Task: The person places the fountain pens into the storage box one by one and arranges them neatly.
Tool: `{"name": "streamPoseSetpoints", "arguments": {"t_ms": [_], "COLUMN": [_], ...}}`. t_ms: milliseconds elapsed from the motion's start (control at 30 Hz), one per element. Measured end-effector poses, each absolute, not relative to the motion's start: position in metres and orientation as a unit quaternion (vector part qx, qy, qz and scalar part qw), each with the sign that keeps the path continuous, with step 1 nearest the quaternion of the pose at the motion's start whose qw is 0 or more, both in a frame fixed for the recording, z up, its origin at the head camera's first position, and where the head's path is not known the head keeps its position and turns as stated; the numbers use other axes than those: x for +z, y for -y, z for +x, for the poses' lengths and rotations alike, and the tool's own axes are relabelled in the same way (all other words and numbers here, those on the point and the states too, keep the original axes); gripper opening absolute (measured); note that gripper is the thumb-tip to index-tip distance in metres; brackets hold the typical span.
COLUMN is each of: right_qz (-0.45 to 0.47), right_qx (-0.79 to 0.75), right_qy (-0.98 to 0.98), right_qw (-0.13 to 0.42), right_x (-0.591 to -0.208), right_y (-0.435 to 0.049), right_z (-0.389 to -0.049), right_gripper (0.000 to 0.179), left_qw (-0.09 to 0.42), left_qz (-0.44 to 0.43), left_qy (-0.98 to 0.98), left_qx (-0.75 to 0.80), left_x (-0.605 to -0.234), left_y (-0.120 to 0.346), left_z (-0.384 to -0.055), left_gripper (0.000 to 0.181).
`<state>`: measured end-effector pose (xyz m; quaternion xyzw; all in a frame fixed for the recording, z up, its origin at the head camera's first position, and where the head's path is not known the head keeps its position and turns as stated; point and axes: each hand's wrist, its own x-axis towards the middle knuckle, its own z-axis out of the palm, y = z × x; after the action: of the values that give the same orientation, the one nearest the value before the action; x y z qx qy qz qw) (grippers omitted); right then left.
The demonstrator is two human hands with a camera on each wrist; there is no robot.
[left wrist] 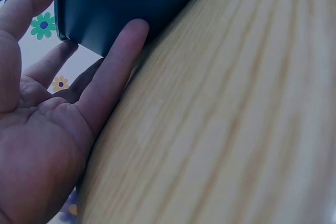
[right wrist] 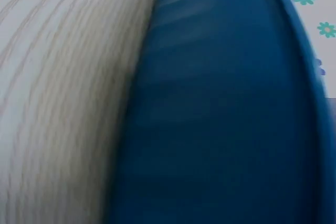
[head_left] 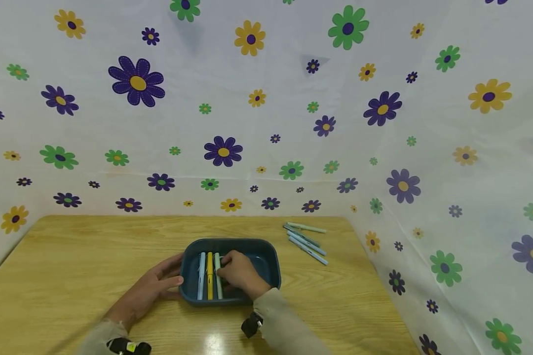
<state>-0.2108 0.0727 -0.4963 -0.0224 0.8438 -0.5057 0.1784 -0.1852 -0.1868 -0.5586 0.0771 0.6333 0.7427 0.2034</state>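
Note:
A dark blue rectangular tray [head_left: 273, 256] sits on the wooden table. Three pens lie side by side in its left half: a light blue pen [head_left: 201, 276], a yellow pen [head_left: 210, 276] and a pale green pen [head_left: 217, 286]. My right hand [head_left: 240, 271] reaches over the near right rim and pinches the pale green pen between thumb and fingers. At the tray's left end, my left hand [head_left: 153, 286] rests with extended fingers against the outer wall, also seen in the left wrist view. In the right wrist view the tray wall [right wrist: 220, 103] hides the right hand.
Right of the tray, several loose pens lie in a group on the table [head_left: 93, 256]: a pale green pen [head_left: 306, 228], a darker pen [head_left: 302, 235] and light blue pens [head_left: 308, 250]. A white flowered cloth [head_left: 284, 88] hangs behind and along the right side.

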Motion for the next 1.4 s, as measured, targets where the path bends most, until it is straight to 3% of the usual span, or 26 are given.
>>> {"name": "streamPoseSetpoints", "arguments": {"t_ms": [433, 767, 1100, 1400], "right_qz": [-0.134, -0.051, 0.017, 0.03], "right_qx": [-0.494, -0.454, -0.366, -0.333], "right_qy": [-0.854, -0.89, -0.93, -0.943], "right_qw": [0.098, -0.007, -0.027, -0.004], "right_x": [-0.455, -0.45, -0.488, -0.5], "right_y": [-0.148, -0.229, -0.304, -0.321], "right_z": [-0.199, -0.211, -0.231, -0.239], "right_gripper": [0.028, 0.026, 0.031, 0.03], "left_qw": [0.208, 0.204, 0.201, 0.197], "left_qz": [0.051, 0.063, 0.061, 0.056], "left_qy": [-0.642, -0.64, -0.65, -0.643], "left_qx": [0.736, 0.738, 0.73, 0.738], "left_x": [-0.558, -0.562, -0.557, -0.553], "left_y": [0.189, 0.192, 0.189, 0.185], "left_z": [-0.182, -0.183, -0.183, -0.183], "left_gripper": [0.077, 0.075, 0.075, 0.074]}}
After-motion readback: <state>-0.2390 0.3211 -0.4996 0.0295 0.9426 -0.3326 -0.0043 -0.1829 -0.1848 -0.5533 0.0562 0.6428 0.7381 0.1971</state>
